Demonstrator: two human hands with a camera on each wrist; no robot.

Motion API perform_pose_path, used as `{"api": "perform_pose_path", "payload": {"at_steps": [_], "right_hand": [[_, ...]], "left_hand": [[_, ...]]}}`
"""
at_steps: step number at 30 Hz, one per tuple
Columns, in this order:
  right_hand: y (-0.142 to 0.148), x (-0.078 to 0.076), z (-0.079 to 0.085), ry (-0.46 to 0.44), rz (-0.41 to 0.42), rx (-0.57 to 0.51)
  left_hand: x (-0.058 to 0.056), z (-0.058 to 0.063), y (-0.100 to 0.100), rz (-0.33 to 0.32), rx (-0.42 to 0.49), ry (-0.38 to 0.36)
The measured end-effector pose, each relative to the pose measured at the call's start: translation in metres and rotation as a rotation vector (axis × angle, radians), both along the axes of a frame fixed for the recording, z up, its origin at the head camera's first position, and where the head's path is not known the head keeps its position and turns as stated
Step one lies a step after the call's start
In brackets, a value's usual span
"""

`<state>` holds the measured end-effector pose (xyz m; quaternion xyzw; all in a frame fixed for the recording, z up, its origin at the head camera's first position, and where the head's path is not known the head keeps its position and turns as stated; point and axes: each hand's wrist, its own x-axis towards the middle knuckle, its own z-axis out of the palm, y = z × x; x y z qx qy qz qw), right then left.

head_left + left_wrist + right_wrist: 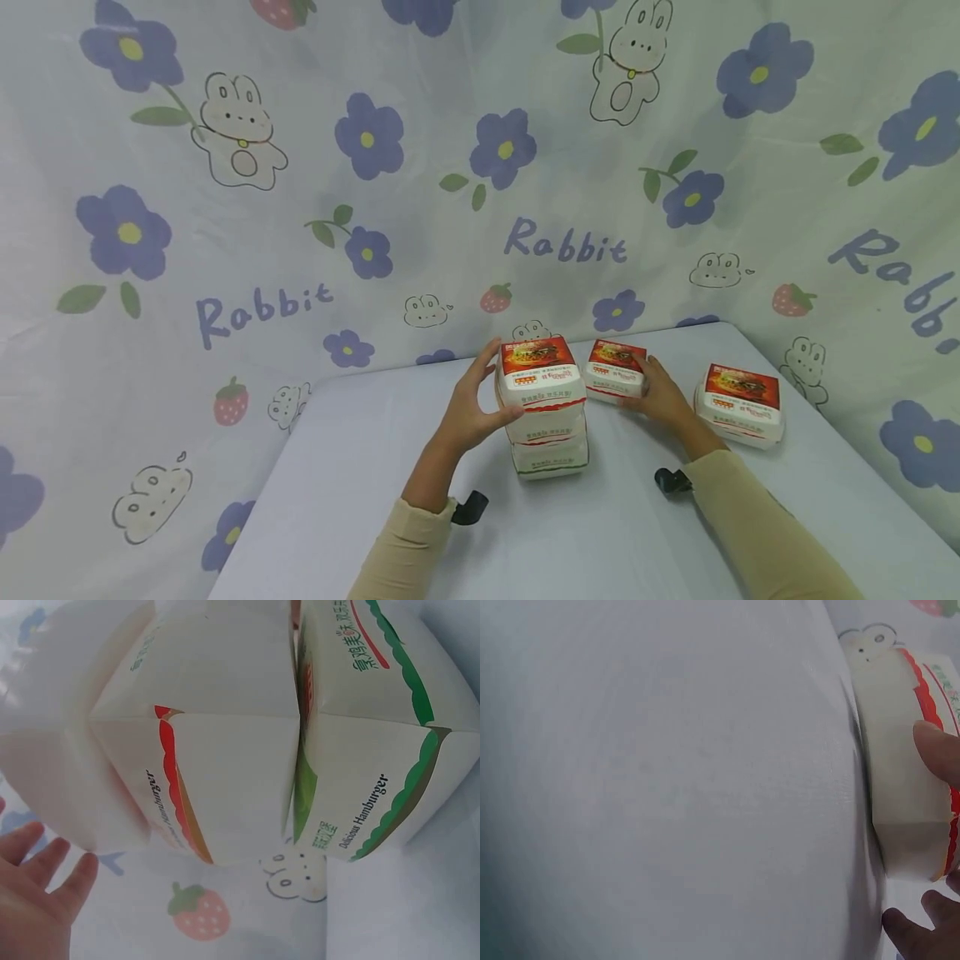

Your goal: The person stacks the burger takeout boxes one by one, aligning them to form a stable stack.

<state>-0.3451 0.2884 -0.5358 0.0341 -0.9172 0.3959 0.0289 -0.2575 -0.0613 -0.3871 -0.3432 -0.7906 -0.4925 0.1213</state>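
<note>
A stack of three hamburger boxes stands mid-table; the top box (542, 375) has a red burger picture, and the bottom box (551, 460) has a green wavy stripe. My left hand (474, 408) is spread around the top box's left side, thumb at its front and fingers straight; those fingers (56, 874) show beside it in the left wrist view. Right of the stack, another red-topped hamburger box (615, 367) sits on the table. My right hand (663, 396) holds it at its right side, thumb (939, 754) on the front face, fingers round the far side.
Another red-topped hamburger box (738, 404) rests farther right, beside my right wrist. The white-covered table (352, 467) meets a rabbit-and-flower curtain (420, 200) behind and at the right. Dark wrist camera mounts (470, 508) jut from both sleeves.
</note>
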Motion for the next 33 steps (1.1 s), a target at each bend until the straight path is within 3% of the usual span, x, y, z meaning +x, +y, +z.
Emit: {"api": "perform_pose_path", "payload": {"at_steps": [11, 18, 20, 33], "right_hand": [[0.004, 0.003, 0.000, 0.010, -0.017, -0.057], [0.001, 0.009, 0.005, 0.006, -0.042, -0.090], [0.002, 0.010, 0.008, 0.026, -0.048, -0.080], [0.008, 0.024, 0.049, 0.131, -0.077, -0.042]], "left_hand": [[-0.002, -0.001, 0.000, 0.002, -0.012, -0.008], [-0.027, -0.029, -0.005, 0.027, -0.030, 0.005], [-0.029, -0.031, -0.005, 0.031, -0.035, 0.002], [-0.029, -0.032, -0.004, 0.073, -0.055, -0.021]]}}
